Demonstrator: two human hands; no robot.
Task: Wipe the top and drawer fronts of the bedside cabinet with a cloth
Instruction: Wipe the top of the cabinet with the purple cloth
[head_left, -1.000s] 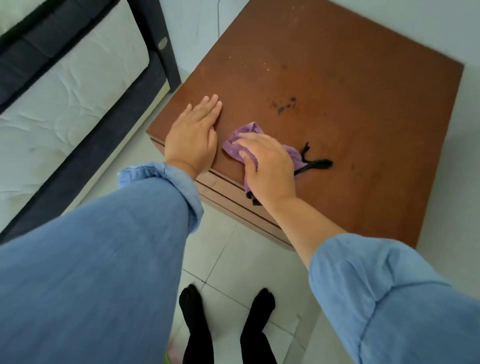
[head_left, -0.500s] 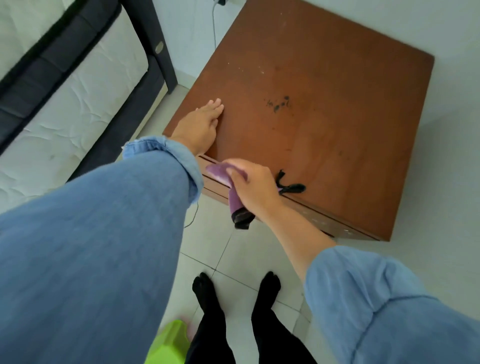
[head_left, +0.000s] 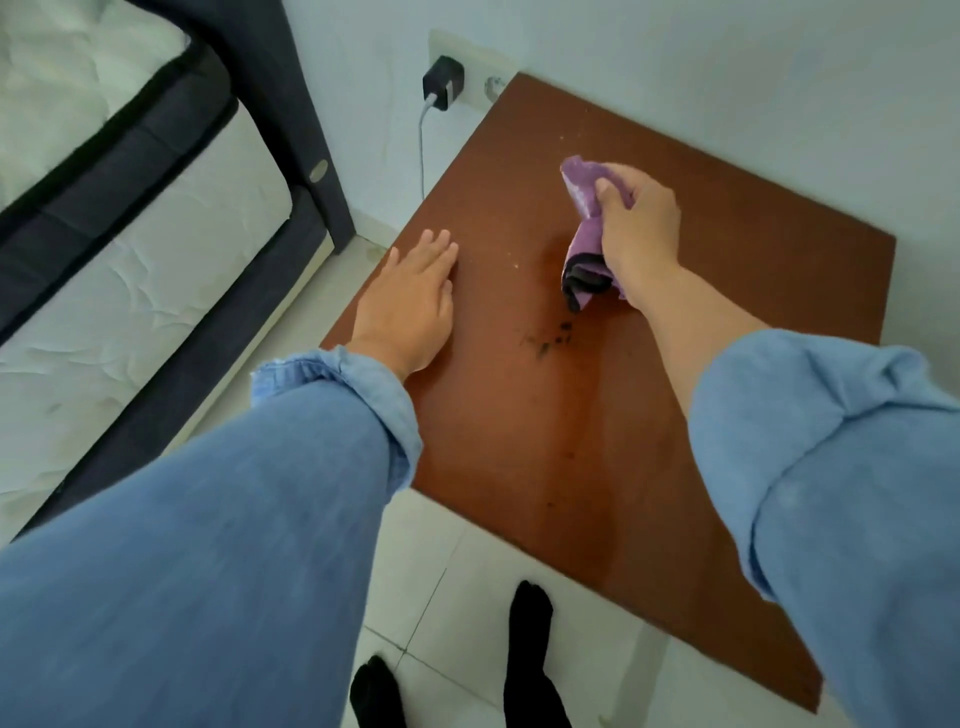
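Observation:
The brown wooden top of the bedside cabinet (head_left: 727, 322) fills the middle of the view. My right hand (head_left: 641, 228) grips a bunched purple cloth (head_left: 584, 228) with a black edge, raised near the back half of the top. My left hand (head_left: 410, 301) lies flat, fingers together, on the top's left edge. Dark smudges (head_left: 550, 338) mark the wood just in front of the cloth, and a damp streak runs toward the front edge. The drawer fronts are hidden below the top.
A bed with a white mattress and dark frame (head_left: 171, 244) stands to the left. A black charger (head_left: 441, 80) sits in a wall socket behind the cabinet's left corner, its cable hanging down. My feet in black socks (head_left: 530, 654) stand on white floor tiles.
My right hand has carried the cloth from the cabinet's front edge up and toward the back of the top. The view has shifted over the cabinet; my left hand stays flat on the top.

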